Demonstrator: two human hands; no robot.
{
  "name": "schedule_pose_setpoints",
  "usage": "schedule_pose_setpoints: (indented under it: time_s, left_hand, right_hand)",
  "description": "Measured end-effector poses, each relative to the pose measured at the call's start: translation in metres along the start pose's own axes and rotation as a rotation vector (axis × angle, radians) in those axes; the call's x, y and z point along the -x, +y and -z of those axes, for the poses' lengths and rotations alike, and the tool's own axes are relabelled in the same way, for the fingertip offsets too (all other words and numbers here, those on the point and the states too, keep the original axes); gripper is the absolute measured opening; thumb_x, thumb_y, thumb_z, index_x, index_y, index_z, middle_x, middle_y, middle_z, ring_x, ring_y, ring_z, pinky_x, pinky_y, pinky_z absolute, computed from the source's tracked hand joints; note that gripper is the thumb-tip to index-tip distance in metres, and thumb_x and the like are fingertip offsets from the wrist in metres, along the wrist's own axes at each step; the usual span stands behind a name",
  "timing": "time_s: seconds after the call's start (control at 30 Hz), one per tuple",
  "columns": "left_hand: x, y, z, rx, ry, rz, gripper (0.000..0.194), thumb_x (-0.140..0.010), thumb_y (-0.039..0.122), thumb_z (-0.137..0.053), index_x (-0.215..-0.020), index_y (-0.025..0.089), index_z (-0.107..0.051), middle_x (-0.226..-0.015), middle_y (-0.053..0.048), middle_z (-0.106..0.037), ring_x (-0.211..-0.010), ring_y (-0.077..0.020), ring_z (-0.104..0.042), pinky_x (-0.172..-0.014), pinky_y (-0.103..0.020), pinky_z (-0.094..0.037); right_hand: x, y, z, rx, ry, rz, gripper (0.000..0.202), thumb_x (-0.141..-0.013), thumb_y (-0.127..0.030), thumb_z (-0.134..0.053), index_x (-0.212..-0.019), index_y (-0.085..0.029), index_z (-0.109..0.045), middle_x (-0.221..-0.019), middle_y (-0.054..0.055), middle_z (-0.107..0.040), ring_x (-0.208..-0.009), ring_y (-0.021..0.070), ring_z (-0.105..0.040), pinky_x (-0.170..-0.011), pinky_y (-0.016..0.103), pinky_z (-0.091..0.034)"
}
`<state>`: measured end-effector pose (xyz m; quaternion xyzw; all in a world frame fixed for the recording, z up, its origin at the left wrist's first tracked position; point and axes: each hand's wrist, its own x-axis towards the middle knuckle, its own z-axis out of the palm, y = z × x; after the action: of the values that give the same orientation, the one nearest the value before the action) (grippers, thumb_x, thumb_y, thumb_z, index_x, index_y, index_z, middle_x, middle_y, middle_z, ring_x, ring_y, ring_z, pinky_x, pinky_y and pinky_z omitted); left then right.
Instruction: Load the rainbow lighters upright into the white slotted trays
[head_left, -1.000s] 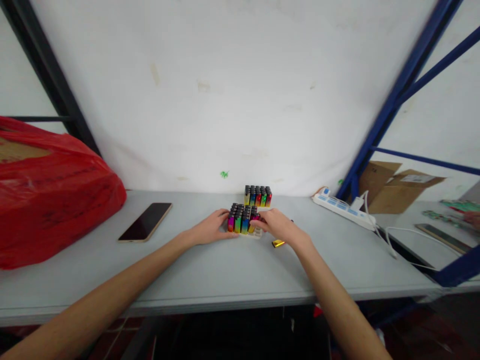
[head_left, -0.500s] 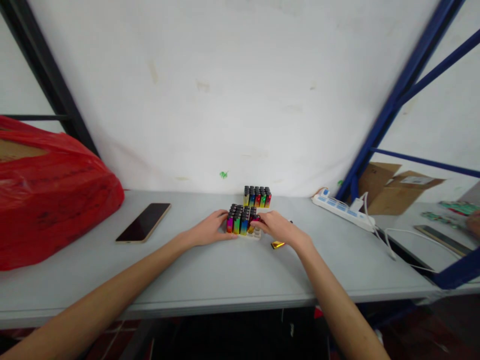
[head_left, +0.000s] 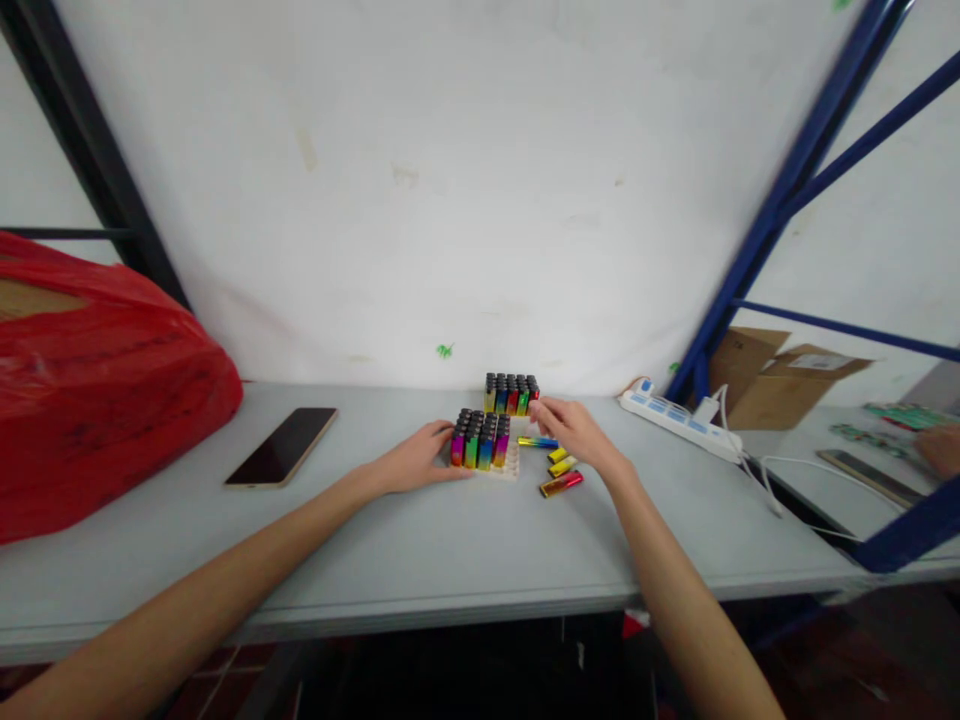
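Note:
Upright coloured lighters (head_left: 480, 440) with black tops stand in rows in a pale tray (head_left: 511, 466), whose right column of slots is bare. My left hand (head_left: 416, 460) is wrapped round the tray's left side, thumb along its front edge. My right hand (head_left: 566, 425) hovers right of the tray above loose lighters; its fingers are curled, and whether anything is in them is hard to see. A blue and yellow lighter (head_left: 538, 442), yellow ones (head_left: 561, 466) and a red and gold one (head_left: 561, 485) lie on the table. Behind stands a second block of lighters (head_left: 511, 394).
A phone (head_left: 282, 447) lies on the left of the table (head_left: 420, 560), beside a red plastic bag (head_left: 112, 390). On the right are a white power strip (head_left: 679, 422) with cables, a blue frame post (head_left: 750, 250), a cardboard box (head_left: 780, 385) and another person's hand (head_left: 939, 448).
My right hand has left the tray's lighters and moved right and slightly up, uncovering the loose lighters. A lighter now stands upright at the front of the fourth column. My left hand stays at the tray.

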<state>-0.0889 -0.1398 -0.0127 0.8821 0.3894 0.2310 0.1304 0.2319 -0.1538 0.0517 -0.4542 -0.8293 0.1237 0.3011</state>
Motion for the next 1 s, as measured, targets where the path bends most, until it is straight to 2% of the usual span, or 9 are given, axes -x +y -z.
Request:
schedule_pose_setpoints:
  time_s: [0.1, 0.2, 0.33, 0.47, 0.53, 0.63, 0.8, 0.87, 1.0]
  left_hand:
    - [-0.001, 0.0, 0.0, -0.01, -0.012, 0.013, 0.081, -0.086, 0.078, -0.07, -0.139, 0.017, -0.065, -0.152, -0.019, -0.059, -0.141, -0.0399, -0.056, -0.124, -0.051, -0.043]
    - [-0.001, -0.001, 0.0, -0.009, -0.014, 0.013, 0.08, -0.086, 0.079, -0.07, -0.14, 0.02, -0.065, -0.152, -0.017, -0.06, -0.14, -0.0395, -0.057, -0.124, -0.051, -0.043]
    - [-0.001, -0.002, -0.001, -0.019, -0.009, 0.015, 0.082, -0.085, 0.081, -0.069, -0.139, 0.019, -0.066, -0.15, -0.017, -0.062, -0.139, -0.0408, -0.057, -0.123, -0.052, -0.044]
    - [-0.001, -0.001, -0.001, -0.024, -0.013, 0.01, 0.082, -0.086, 0.079, -0.07, -0.141, 0.018, -0.064, -0.151, -0.017, -0.06, -0.139, -0.0397, -0.058, -0.122, -0.051, -0.044]
    - [-0.001, 0.0, -0.001, -0.024, -0.013, 0.018, 0.083, -0.086, 0.079, -0.07, -0.141, 0.017, -0.064, -0.15, -0.018, -0.061, -0.139, -0.0398, -0.058, -0.122, -0.05, -0.044]
    - [-0.001, 0.0, 0.0, -0.025, -0.016, 0.016, 0.083, -0.087, 0.08, -0.069, -0.142, 0.018, -0.064, -0.149, -0.017, -0.062, -0.139, -0.0397, -0.058, -0.122, -0.051, -0.044]
    - [0.0, 0.0, 0.001, -0.02, -0.007, -0.005, 0.081, -0.087, 0.079, -0.069, -0.14, 0.019, -0.065, -0.148, -0.016, -0.062, -0.137, -0.0387, -0.059, -0.122, -0.051, -0.044]
    - [0.0, 0.0, 0.001, -0.021, -0.01, -0.002, 0.082, -0.087, 0.08, -0.069, -0.141, 0.018, -0.064, -0.148, -0.017, -0.062, -0.137, -0.0391, -0.058, -0.122, -0.052, -0.044]
    - [0.0, 0.001, 0.002, -0.025, -0.026, 0.001, 0.083, -0.087, 0.081, -0.067, -0.142, 0.018, -0.064, -0.149, -0.019, -0.061, -0.139, -0.0396, -0.058, -0.122, -0.052, -0.044]
  right_hand:
    - [0.0, 0.027, 0.0, 0.209, 0.048, -0.087, 0.025, -0.107, -0.029, -0.054, -0.105, -0.015, -0.075, -0.1, 0.01, -0.078, -0.09, 0.0202, -0.07, -0.085, 0.029, -0.048]
    - [0.002, 0.045, -0.008, 0.34, -0.129, -0.146, 0.023, -0.097, -0.023, -0.07, -0.117, -0.013, -0.076, -0.121, 0.017, -0.077, -0.111, 0.0261, -0.07, -0.098, 0.032, -0.048]
    - [0.005, 0.047, -0.017, 0.433, -0.264, -0.219, 0.015, -0.095, -0.022, -0.071, -0.107, -0.015, -0.078, -0.116, 0.015, -0.077, -0.108, 0.0268, -0.071, -0.091, 0.031, -0.048]
    - [0.007, 0.039, -0.016, 0.401, -0.165, -0.246, 0.02, -0.096, -0.025, -0.069, -0.114, -0.017, -0.072, -0.105, 0.013, -0.078, -0.094, 0.0248, -0.071, -0.077, 0.03, -0.046]
    - [0.006, 0.035, -0.014, 0.272, -0.072, -0.224, 0.02, -0.097, -0.027, -0.067, -0.115, -0.018, -0.07, -0.091, 0.008, -0.077, -0.084, 0.0228, -0.069, -0.074, 0.031, -0.045]
    - [0.001, 0.027, -0.013, -0.15, 0.096, -0.177, 0.025, -0.094, -0.039, -0.071, -0.108, -0.019, -0.072, -0.076, 0.002, -0.073, -0.074, 0.0201, -0.067, -0.074, 0.032, -0.049]
    - [-0.005, -0.002, -0.013, -0.84, 0.307, -0.176, 0.048, -0.077, -0.064, -0.083, -0.099, -0.021, -0.075, -0.089, 0.003, -0.074, -0.084, 0.0188, -0.066, -0.079, 0.033, -0.056]
    - [-0.004, -0.014, -0.013, -0.981, 0.3, -0.181, 0.047, -0.078, -0.066, -0.083, -0.095, -0.023, -0.073, -0.095, 0.003, -0.074, -0.089, 0.0188, -0.067, -0.083, 0.033, -0.057]
    - [0.003, -0.03, -0.012, -1.165, 0.127, -0.197, 0.047, -0.08, -0.066, -0.083, -0.095, -0.026, -0.064, -0.09, 0.001, -0.073, -0.082, 0.0187, -0.069, -0.081, 0.037, -0.06]
